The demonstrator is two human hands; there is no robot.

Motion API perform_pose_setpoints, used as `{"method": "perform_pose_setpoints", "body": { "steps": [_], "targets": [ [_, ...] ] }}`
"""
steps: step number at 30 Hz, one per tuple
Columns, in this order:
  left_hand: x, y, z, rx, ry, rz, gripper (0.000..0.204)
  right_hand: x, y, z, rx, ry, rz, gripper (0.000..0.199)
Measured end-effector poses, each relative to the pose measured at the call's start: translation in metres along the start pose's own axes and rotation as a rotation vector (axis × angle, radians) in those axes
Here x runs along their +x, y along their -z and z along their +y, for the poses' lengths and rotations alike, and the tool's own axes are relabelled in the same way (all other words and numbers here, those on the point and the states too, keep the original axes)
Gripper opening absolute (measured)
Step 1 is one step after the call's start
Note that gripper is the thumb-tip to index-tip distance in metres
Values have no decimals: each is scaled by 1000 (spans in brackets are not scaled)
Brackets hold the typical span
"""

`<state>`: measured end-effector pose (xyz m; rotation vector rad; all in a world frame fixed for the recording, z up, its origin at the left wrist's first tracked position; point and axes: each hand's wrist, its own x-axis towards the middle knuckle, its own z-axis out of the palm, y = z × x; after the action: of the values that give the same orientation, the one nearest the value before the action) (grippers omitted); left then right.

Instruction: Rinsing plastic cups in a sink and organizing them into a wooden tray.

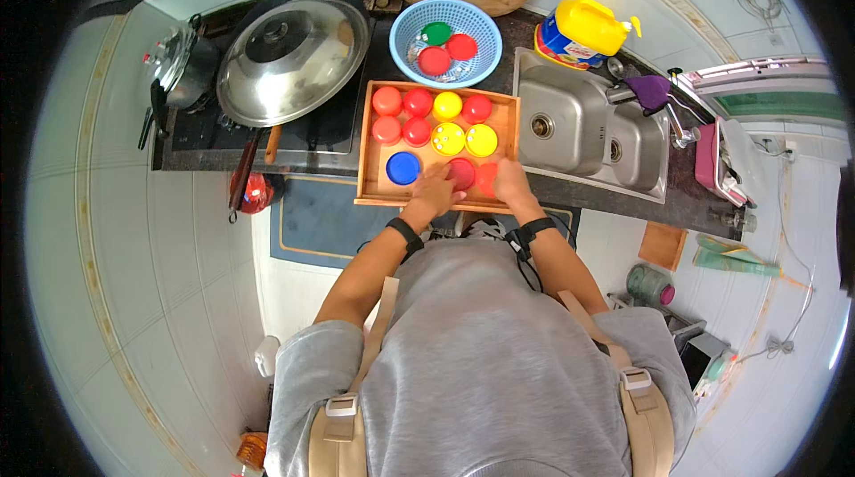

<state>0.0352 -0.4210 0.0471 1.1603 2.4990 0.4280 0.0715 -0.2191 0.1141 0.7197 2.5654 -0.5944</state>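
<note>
Rectangular wooden tray [376,179]: eight round red/yellow lids [448,139] look placed. Front row underway: round blue lid [403,168]; left hand [433,191], fingers spread, at round red lid [461,174]; right hand [510,181] curled at round orange-red lid [485,179]. Can't tell grips. Likely remaining: three in round blue plastic basket [489,57].

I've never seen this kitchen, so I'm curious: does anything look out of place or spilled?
The wooden tray seems to jut past the front edge of the counter, which looks a little precarious, although the left hand and right hand are both at its near side. Nothing looks spilled.
</note>
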Motion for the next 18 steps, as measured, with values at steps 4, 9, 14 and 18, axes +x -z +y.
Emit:
{"method": "perform_pose_setpoints", "body": {
  "steps": [4,9,14,18],
  "targets": [
    [2,14,-10,-136,147,-101,39,13,-8,29,238,285,-87,40],
    [16,8,-17,-208,294,-5,25,57,54,99,571,276,-51,28],
    [20,9,7,-151,687,147,35,95,227,162,394,351,627,14],
    [39,-10,8,-72,872,102,33,144,307,233,-386,363,823,25]
  ]
}}
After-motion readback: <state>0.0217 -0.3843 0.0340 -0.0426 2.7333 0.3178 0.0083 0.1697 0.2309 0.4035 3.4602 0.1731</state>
